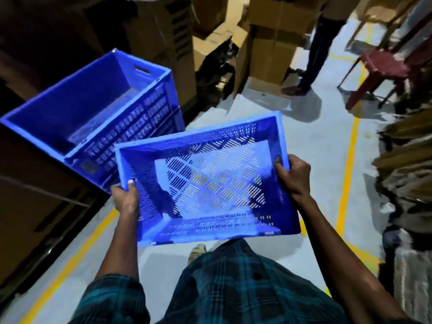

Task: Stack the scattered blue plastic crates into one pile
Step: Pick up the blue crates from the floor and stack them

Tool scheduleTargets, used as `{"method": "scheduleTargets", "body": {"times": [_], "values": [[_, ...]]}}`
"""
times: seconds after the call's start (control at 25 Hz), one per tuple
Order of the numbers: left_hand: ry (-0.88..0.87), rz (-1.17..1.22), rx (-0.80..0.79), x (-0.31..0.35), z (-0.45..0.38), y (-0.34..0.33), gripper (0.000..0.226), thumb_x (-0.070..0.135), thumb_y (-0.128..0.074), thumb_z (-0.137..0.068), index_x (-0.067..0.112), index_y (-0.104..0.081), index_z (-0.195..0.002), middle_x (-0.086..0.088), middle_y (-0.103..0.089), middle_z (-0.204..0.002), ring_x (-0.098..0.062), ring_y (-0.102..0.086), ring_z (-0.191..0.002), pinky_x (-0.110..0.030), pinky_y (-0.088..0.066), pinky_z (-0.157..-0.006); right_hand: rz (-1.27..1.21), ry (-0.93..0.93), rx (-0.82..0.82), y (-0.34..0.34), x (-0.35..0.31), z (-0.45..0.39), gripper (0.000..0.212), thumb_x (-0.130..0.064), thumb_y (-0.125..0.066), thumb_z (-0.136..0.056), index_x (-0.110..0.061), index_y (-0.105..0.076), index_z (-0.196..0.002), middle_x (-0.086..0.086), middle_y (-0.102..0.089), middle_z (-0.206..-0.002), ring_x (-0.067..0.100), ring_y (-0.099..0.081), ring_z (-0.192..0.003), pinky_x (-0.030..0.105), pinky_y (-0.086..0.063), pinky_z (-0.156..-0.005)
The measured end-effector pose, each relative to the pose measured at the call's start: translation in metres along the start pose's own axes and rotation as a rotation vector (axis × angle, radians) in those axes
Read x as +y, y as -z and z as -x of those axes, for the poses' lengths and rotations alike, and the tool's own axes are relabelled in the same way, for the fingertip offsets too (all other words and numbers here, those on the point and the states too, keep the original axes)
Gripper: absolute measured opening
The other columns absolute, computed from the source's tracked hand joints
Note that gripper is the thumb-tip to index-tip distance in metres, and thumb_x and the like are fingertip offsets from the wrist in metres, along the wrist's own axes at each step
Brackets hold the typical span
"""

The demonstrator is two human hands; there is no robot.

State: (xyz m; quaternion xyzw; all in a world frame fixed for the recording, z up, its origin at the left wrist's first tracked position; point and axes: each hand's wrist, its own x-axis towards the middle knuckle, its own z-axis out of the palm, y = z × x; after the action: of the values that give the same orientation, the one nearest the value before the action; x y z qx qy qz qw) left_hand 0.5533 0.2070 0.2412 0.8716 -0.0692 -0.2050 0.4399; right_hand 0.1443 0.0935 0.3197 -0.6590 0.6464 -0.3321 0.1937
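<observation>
I hold a blue perforated plastic crate [210,181] in the air in front of me, open side up and tilted slightly. My left hand [125,197] grips its left rim near the corner. My right hand [292,176] grips the right rim, fingers hooked inside. To the upper left stands a pile of blue crates [98,118]; its top crate is open and empty, with at least one more crate under it. The held crate's left corner overlaps the pile's right side in the view.
Cardboard boxes [268,43] are stacked at the back and dark shelving fills the left. A person's legs [313,57] stand at the back right beside a red plastic stool [383,69]. Yellow lines [348,164] mark the grey floor. Bundled sacks lie on the right.
</observation>
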Motion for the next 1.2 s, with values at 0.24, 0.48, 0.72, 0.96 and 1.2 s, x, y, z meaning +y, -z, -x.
{"method": "scheduleTargets", "body": {"times": [0.24, 0.48, 0.72, 0.96, 1.2], "values": [[0.011, -0.180, 0.266, 0.014, 0.082, 0.022, 0.040, 0.045, -0.052, -0.095, 0.015, -0.052, -0.122, -0.023, -0.064, -0.123, -0.043, -0.059, -0.116, -0.046, -0.043, -0.099, 0.057, -0.050, -0.238, -0.011, 0.048, -0.060, 0.041, -0.034, -0.048, -0.096, 0.003, -0.062, -0.106, 0.032, -0.067, -0.103, 0.045, -0.063, -0.099, 0.041, -0.049, -0.080], [0.014, -0.069, 0.519, 0.061, 0.148, 0.048, 0.036, 0.041, -0.053, -0.095, 0.014, -0.055, -0.119, -0.023, -0.064, -0.124, -0.045, -0.059, -0.116, -0.047, -0.042, -0.100, -0.056, 0.064, -0.249, -0.016, 0.009, -0.123, 0.033, -0.035, -0.045, -0.095, -0.007, -0.051, -0.111, 0.029, -0.062, -0.110, 0.046, -0.059, -0.101, 0.044, -0.050, -0.085], [-0.011, 0.053, 0.715, 0.111, 0.165, 0.080, 0.027, 0.037, -0.056, -0.094, 0.017, -0.058, -0.112, -0.020, -0.066, -0.120, -0.045, -0.060, -0.112, -0.047, -0.043, -0.097, -0.167, 0.333, -0.253, -0.031, -0.068, -0.188, 0.027, -0.030, -0.049, -0.092, -0.011, -0.052, -0.111, 0.025, -0.066, -0.103, 0.043, -0.063, -0.095, 0.040, -0.050, -0.079], [-0.019, 0.197, 0.879, 0.154, 0.129, 0.103, 0.022, 0.037, -0.061, -0.091, 0.021, -0.062, -0.106, -0.018, -0.069, -0.116, -0.044, -0.063, -0.107, -0.049, -0.047, -0.093, -0.273, 0.479, -0.207, -0.062, -0.154, -0.241, 0.030, -0.037, -0.050, -0.089, -0.019, -0.053, -0.113, 0.014, -0.070, -0.100, 0.032, -0.065, -0.080, 0.028, -0.042, -0.068], [0.001, 0.242, 0.948, 0.198, 0.073, 0.120, 0.023, 0.039, -0.060, -0.092, 0.021, -0.063, -0.107, -0.015, -0.070, -0.115, -0.043, -0.064, -0.105, -0.049, -0.047, -0.090, -0.338, 0.438, -0.171, -0.093, -0.248, -0.289, 0.033, -0.040, -0.056, -0.082, -0.027, -0.058, -0.112, 0.007, -0.072, -0.105, 0.032, -0.067, -0.094, 0.028, -0.041, -0.072]]}}
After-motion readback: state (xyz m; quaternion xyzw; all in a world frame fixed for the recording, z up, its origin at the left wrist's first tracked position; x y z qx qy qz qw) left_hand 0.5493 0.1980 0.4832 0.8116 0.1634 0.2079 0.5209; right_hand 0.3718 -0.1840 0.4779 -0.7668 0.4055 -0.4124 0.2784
